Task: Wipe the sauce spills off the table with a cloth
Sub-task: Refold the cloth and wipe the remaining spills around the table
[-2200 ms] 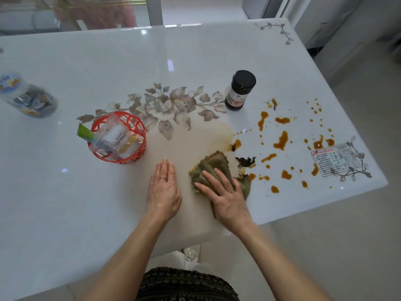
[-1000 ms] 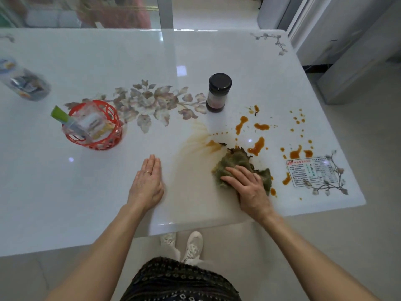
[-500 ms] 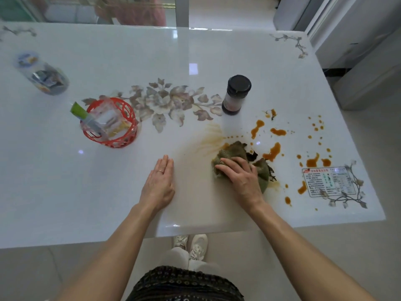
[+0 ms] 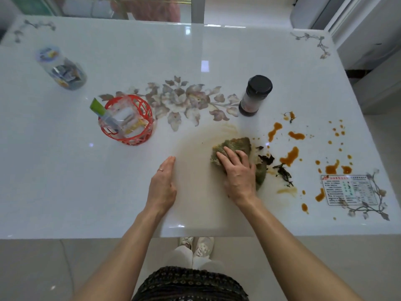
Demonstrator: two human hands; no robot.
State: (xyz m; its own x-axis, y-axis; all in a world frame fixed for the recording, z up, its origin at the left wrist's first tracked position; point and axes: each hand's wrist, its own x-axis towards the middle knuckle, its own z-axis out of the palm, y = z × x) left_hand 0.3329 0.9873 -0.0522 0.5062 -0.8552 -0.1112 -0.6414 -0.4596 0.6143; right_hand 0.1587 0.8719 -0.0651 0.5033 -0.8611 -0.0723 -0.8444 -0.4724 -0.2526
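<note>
My right hand (image 4: 239, 175) lies flat, fingers spread, pressing the cloth (image 4: 236, 146) onto the table (image 4: 130, 61) — I should sweep rightward through the sauce spills (image 4: 289, 157), left hand (image 4: 163, 185) open, bracing.

head-worn view — downward, over table (image 4: 130, 203)

The table (image 4: 195, 51) is glossy white with a printed pattern of grey-brown flowers and leaves, and the sauce spills (image 4: 289, 156) on it are orange-brown, with a pale brown smear beside them. The cloth (image 4: 236, 144) is olive green with brown stains. The basket (image 4: 128, 120) is red with an open lattice pattern, and the jar (image 4: 256, 95) has a black lid.
</note>
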